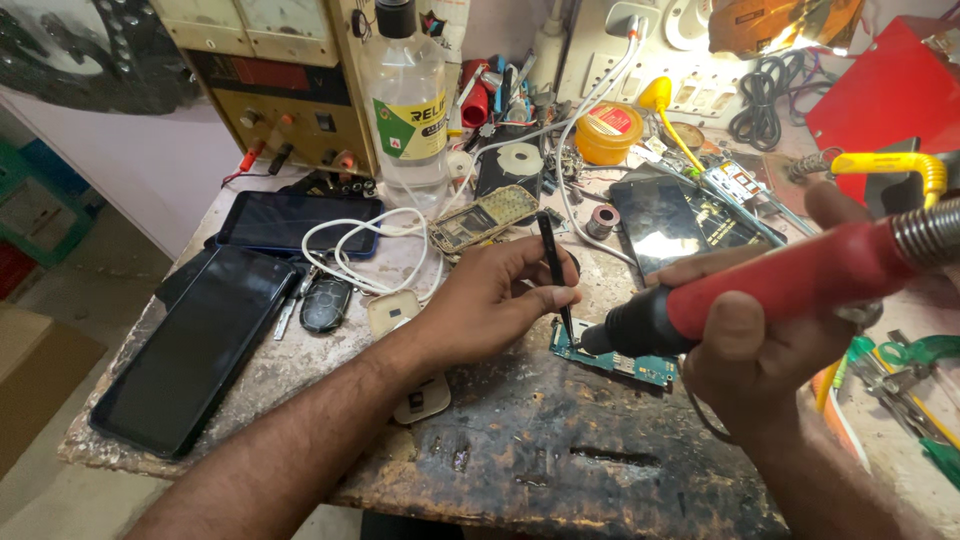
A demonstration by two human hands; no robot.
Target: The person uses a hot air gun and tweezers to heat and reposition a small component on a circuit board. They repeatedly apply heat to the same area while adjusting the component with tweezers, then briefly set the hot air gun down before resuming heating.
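Two hands are working over a small circuit board on a scorched bench.

The left hand is pinching black tweezers between thumb and fingers, their tip pointing down onto the board's left end. The right hand is wrapping closed around the red handle of a hot-air tool, its black nozzle lying just beside the tweezer tip, over the board. The green board is sitting flat near the bench's middle, between both hands. To the left, dark phones are lying side by side with a white cable; a clear bottle is standing behind, and a yellow tub is sitting near the back.
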